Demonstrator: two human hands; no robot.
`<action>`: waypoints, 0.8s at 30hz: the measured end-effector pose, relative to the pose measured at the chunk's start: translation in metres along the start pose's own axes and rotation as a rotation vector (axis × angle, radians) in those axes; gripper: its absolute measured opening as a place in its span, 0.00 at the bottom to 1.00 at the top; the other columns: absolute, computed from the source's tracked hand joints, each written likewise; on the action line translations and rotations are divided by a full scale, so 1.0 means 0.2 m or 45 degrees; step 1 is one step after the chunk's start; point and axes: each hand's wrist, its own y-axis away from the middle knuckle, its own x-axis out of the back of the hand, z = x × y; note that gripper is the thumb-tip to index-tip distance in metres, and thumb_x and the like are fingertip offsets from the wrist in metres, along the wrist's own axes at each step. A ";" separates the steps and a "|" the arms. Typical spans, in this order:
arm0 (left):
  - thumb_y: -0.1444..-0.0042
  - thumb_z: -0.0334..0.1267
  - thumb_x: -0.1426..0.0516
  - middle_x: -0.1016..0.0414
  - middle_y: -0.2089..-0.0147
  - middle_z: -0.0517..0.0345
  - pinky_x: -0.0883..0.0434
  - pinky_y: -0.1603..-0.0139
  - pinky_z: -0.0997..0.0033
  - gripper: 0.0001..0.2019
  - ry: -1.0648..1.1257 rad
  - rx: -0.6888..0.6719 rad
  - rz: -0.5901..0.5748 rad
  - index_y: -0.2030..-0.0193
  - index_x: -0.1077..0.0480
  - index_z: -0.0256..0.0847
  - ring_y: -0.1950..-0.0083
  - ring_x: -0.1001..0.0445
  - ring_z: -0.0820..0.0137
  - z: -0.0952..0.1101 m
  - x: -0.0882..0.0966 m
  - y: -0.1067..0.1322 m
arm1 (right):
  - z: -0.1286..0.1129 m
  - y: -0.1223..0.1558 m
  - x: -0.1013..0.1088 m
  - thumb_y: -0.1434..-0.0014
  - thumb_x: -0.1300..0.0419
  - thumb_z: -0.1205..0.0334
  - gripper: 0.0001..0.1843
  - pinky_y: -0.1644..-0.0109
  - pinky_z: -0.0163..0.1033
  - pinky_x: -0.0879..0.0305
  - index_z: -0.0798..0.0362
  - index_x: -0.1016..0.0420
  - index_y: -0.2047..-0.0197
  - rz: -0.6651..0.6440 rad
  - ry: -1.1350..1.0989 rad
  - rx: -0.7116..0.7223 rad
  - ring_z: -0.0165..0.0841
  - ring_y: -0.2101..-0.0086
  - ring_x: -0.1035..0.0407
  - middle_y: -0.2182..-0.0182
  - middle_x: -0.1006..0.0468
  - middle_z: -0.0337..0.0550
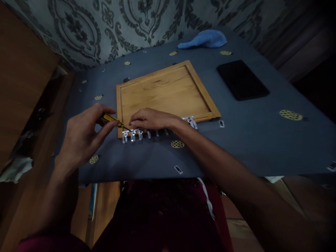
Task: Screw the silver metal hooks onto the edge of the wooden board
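Note:
My left hand (82, 131) is closed around a screwdriver (111, 120) with a yellow and black handle. Its thin shaft slants down to the right, the tip by a shiny metal hook rail (133, 133). The rail runs along the near edge of a framed wooden board (160, 92), with several hooks hanging past that edge. Over the same edge lies my right hand (151, 119), its fingers bent and held together at the rail. The fingertips are partly hidden, so what they pinch does not show. My right forearm covers part of the rail.
The board lies on a table with a blue-grey cloth (262, 140) printed with yellow pineapples. Right of it is a black tablet-like slab (243, 79). A blue rag (206, 39) sits at the back near the patterned wall. A wooden cabinet (23, 70) stands at left.

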 end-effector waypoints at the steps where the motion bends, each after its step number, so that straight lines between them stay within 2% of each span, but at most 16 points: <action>1: 0.35 0.46 0.42 0.22 0.63 0.62 0.26 0.65 0.69 0.07 -0.007 0.003 -0.002 0.53 0.29 0.49 0.66 0.23 0.69 0.00 0.00 0.00 | 0.00 0.00 0.00 0.33 0.47 0.66 0.11 0.66 0.34 0.47 0.58 0.26 0.65 -0.002 -0.008 0.004 0.27 0.72 0.39 0.73 0.29 0.38; 13: 0.34 0.50 0.44 0.22 0.64 0.62 0.26 0.64 0.69 0.10 0.003 0.006 -0.031 0.54 0.29 0.49 0.66 0.23 0.69 0.00 0.00 0.00 | 0.00 0.00 0.00 0.33 0.47 0.66 0.11 0.67 0.34 0.49 0.57 0.27 0.67 -0.001 0.005 0.026 0.26 0.73 0.41 0.75 0.32 0.36; 24: 0.34 0.44 0.44 0.22 0.60 0.61 0.27 0.63 0.69 0.07 0.042 -0.069 -0.053 0.52 0.29 0.49 0.65 0.24 0.69 0.00 0.00 0.00 | -0.01 0.00 0.00 0.33 0.47 0.67 0.11 0.66 0.36 0.47 0.58 0.25 0.64 -0.014 0.018 -0.019 0.28 0.72 0.40 0.73 0.29 0.39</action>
